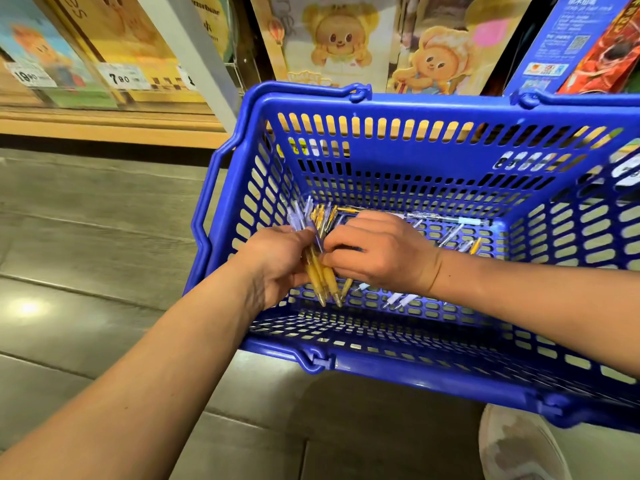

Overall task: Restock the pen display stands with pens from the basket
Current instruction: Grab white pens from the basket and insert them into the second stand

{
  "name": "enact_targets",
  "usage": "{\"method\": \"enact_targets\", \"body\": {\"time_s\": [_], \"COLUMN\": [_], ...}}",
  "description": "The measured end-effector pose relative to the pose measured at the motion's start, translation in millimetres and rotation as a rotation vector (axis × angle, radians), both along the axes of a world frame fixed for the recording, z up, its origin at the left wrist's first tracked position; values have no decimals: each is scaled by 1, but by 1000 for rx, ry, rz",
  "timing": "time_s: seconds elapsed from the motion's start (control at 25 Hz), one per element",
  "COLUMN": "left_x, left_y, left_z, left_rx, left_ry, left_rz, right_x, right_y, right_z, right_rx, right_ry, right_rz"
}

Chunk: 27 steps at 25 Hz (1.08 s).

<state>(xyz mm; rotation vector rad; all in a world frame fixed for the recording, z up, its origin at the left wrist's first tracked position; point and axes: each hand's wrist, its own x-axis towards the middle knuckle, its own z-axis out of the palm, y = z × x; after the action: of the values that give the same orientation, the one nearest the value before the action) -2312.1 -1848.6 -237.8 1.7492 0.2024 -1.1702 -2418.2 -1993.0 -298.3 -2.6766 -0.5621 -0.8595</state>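
Observation:
A blue plastic basket (pixel 398 112) stands on the floor in front of a shelf. Inside it, my left hand (pixel 277 261) grips a bundle of yellow and pale purple pens (pixel 320 271), tips pointing down toward me. My right hand (pixel 381 251) reaches in from the right with its fingers curled against the bundle's middle. Loose pens (pixel 446 220) lie scattered on the basket floor, several white and yellow ones (pixel 401 299) under my right wrist. No pen display stand is in view.
Low wooden shelves hold picture books and boxes with cartoon bears (pixel 346 39), with price tags (pixel 123 77) on the left. A blue box (pixel 568 36) leans at the upper right. Grey floor (pixel 86 237) lies left of the basket. My knee (pixel 519 445) shows bottom right.

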Motion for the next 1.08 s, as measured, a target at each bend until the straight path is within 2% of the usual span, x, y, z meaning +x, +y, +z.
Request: {"method": "enact_targets", "body": {"time_s": [0.16, 0.28, 0.36, 0.48, 0.56, 0.64, 0.72, 0.84, 0.92, 1.0, 1.08], "left_x": [-1, 3, 6, 10, 11, 14, 17, 18, 17, 16, 15], "left_y": [2, 2, 3, 8, 12, 15, 16, 17, 19, 19, 17], "left_z": [3, 7, 9, 9, 10, 12, 14, 17, 16, 14, 10], "left_rx": [-23, -35, -50, -62, -76, -102, -129, -153, -160, -143, -107], "left_ry": [11, -9, -20, -19, -4, 14, 34, 45, 53, 50, 32], "left_rz": [-29, -11, 26, 37, 36, 53, 75, 59, 56, 42, 29], "right_x": [1, 2, 1, 3, 10, 19, 26, 33, 39, 38, 32], "right_y": [0, -7, -15, -27, -26, -15, -1, 8, 5, -3, -15], "right_z": [0, -8, -19, -49, -69, -84, -91, -94, -92, -86, -74], "right_rx": [24, 184, 298, 375, 385, 423, 472, 516, 612, 735, 961], "right_ry": [13, 197, 502, 1109, 1340, 1418, 1410, 1367, 1417, 1476, 1484], "right_rz": [49, -18, -202, -455, -633, -747, -829, -884, -905, -869, -706]}}
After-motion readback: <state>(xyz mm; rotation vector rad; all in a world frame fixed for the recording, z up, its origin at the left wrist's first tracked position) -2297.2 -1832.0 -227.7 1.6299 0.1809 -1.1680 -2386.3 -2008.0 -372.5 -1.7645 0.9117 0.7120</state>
